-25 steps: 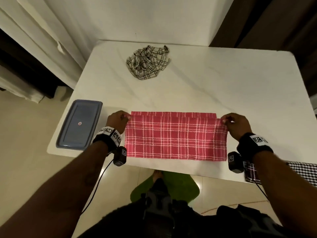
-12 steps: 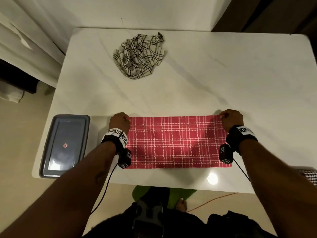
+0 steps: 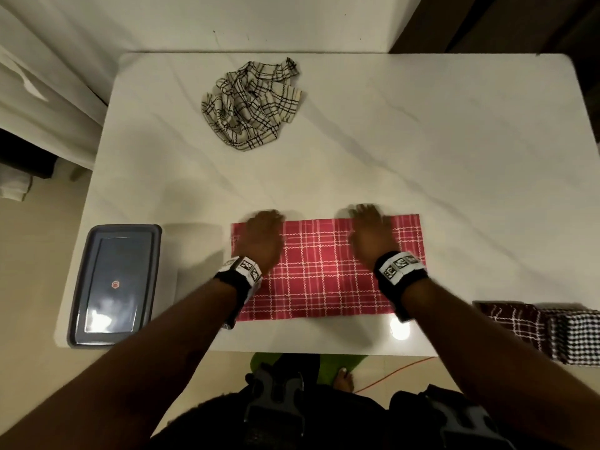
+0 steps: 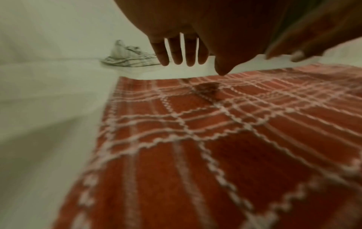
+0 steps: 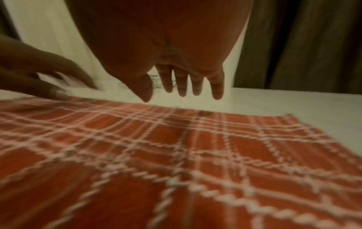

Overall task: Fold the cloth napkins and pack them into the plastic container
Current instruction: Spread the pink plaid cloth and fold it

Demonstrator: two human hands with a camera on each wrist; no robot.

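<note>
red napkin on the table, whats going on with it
A person is folding the red plaid napkin, which lies flat as a long rectangle near the front edge of the white table. Left hand and right hand are over it, fingers straight. A crumpled cream plaid napkin waits farther back; a grey container lid lies at the left.

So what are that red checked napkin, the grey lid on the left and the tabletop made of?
The red napkin looks like woven cloth, matte, with raised wavy white threads showing close up. The grey lid seems to be moulded plastic, smooth and semi-glossy: it reflects light and has rounded corners. The table looks like polished marble or a laminate imitation, white with faint grey veins and a lamp glare.
</note>
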